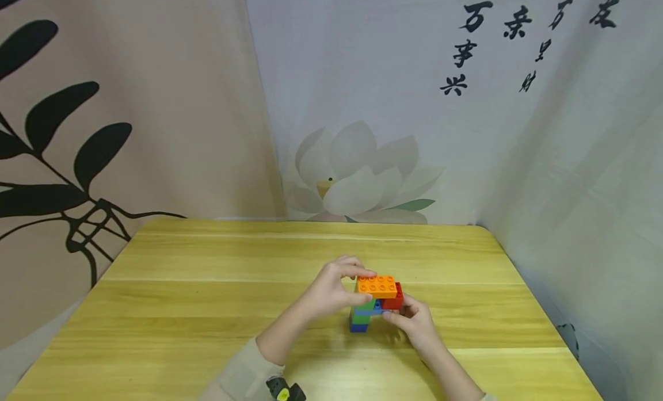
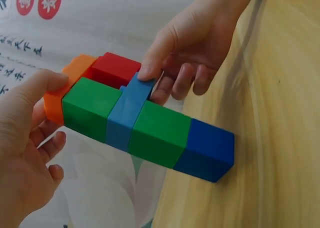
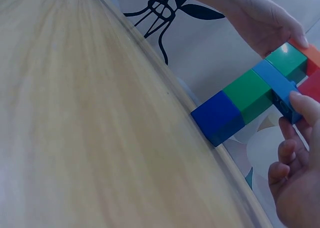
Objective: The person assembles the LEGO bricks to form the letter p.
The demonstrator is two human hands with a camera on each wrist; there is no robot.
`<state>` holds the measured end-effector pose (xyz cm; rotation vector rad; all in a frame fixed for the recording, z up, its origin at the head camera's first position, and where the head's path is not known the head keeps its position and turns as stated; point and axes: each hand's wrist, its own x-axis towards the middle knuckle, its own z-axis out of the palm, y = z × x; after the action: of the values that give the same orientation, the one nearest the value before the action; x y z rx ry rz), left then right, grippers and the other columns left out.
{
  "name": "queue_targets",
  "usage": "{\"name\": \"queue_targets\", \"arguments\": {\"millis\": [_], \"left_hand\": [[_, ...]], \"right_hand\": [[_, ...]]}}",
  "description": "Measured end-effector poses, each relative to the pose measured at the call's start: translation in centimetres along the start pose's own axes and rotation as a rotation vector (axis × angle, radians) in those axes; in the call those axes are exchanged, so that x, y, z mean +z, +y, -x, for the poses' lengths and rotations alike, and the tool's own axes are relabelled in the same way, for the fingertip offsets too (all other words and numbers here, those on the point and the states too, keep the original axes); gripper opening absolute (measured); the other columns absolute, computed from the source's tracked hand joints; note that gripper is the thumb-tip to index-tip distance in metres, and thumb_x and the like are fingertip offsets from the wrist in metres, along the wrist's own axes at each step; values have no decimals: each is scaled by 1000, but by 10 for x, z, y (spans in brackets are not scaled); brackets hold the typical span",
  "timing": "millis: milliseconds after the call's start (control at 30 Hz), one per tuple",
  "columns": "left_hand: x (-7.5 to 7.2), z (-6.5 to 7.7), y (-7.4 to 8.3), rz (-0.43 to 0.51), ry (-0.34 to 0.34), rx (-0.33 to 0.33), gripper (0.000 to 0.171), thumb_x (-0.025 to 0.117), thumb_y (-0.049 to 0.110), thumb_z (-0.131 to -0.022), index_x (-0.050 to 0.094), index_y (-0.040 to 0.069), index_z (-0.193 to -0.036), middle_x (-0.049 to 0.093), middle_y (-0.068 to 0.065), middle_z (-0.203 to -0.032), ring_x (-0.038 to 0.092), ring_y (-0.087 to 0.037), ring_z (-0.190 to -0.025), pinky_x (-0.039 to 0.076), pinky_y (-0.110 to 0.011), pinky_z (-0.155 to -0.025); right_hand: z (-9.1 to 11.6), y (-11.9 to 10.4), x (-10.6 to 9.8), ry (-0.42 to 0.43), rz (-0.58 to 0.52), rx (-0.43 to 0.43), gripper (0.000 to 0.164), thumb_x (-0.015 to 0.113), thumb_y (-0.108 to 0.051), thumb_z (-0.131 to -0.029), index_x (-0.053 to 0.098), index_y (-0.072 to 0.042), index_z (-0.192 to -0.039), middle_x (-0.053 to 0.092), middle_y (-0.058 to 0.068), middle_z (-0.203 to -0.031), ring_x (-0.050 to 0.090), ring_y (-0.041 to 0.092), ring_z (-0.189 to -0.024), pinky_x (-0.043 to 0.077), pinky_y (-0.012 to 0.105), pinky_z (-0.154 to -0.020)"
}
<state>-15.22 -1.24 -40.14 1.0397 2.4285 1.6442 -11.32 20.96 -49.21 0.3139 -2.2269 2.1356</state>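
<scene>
A small tower of toy building bricks stands upright on the wooden table. Its base is a dark blue brick point(image 2: 207, 150), with a lower green brick point(image 2: 157, 133) above it. A thin light blue brick point(image 2: 125, 117) lies over that and juts out to the right. On this sit an upper green brick point(image 2: 90, 107) and a red brick point(image 1: 393, 302), side by side. The orange brick point(image 1: 376, 286) forms the top, pinched between thumb and fingers of my left hand point(image 1: 334, 289). My right hand point(image 1: 418, 326) pinches the jutting end of the light blue brick, below the red one.
The yellow wooden table point(image 1: 207, 309) reaches back to pale printed curtains point(image 1: 362, 61) and has a curtain along its right side too. A small black device point(image 1: 285, 389) is at the left sleeve.
</scene>
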Motion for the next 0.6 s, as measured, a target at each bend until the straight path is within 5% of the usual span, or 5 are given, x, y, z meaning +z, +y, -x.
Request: {"name": "queue_targets", "arguments": {"millis": [167, 400, 600], "left_hand": [[1, 1, -4, 31, -6, 5, 38, 81, 6, -75, 71, 9, -112, 59, 9, -93, 51, -13, -93, 48, -29, -80], [2, 1, -4, -92, 14, 87, 38, 81, 8, -75, 71, 9, -112, 58, 14, -92, 50, -10, -92, 41, -35, -85], [2, 1, -5, -38, 1, 46, 38, 81, 10, -76, 71, 11, -113, 58, 13, -93, 50, -11, -93, 45, -34, -86]], "right_hand": [[-2, 0, 1, 12, 13, 25, 35, 71, -1, -81, 63, 5, -115, 66, 7, -91, 53, 16, -76, 48, 25, -68], [-2, 0, -1, 9, 3, 32, 36, 71, 0, -81, 62, 7, -116, 66, 7, -92, 54, 16, -77, 49, 25, -70], [-1, -3, -1, -2, -1, 32, 38, 71, 0, -82, 60, 10, -117, 66, 6, -92, 54, 16, -77, 48, 25, -69]]}}
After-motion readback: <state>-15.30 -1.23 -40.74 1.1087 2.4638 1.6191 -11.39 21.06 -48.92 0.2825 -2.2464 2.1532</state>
